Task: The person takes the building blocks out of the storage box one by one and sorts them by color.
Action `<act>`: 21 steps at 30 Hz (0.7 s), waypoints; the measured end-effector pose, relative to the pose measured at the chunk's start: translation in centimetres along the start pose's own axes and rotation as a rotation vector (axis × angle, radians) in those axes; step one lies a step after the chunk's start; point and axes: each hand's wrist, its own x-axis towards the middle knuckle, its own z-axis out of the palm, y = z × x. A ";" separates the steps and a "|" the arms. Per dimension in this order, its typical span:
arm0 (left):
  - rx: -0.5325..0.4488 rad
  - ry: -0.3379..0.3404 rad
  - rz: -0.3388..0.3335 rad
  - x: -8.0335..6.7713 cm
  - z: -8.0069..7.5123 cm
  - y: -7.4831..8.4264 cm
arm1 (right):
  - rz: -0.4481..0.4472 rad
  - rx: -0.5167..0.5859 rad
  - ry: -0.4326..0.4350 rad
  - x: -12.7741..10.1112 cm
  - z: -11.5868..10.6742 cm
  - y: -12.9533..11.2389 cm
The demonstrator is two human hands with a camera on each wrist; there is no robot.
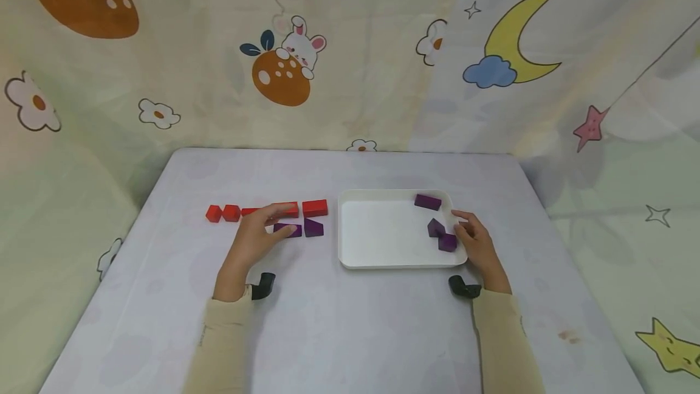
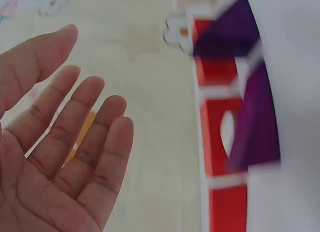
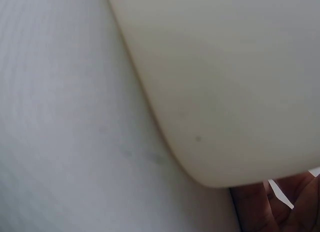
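The left hand (image 1: 254, 239), fingers apart, touches a purple block (image 1: 288, 230) left of the white tray (image 1: 350, 257). The right hand (image 1: 477, 242) pinches another purple block (image 1: 447, 242) inside the tray. A careless nudge could scatter the red row (image 1: 268, 210).

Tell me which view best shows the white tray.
The head view: the whole white tray shows, with three purple blocks inside and the right hand at its right rim. The right wrist view shows only its outer corner, close up. The left wrist view misses it.
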 end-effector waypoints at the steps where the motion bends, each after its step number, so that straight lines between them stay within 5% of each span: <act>1: -0.017 -0.003 0.019 0.1 0.5 0.6 | 0.001 0.003 0.000 0.0 0.0 0.0; 16: -0.235 -0.218 0.292 4.5 9.5 8.8 | 0.019 -0.007 0.006 0.0 0.0 -0.1; 21: -0.285 -0.244 0.303 5.8 13.0 10.8 | 0.019 -0.003 0.012 -0.1 -0.1 -0.1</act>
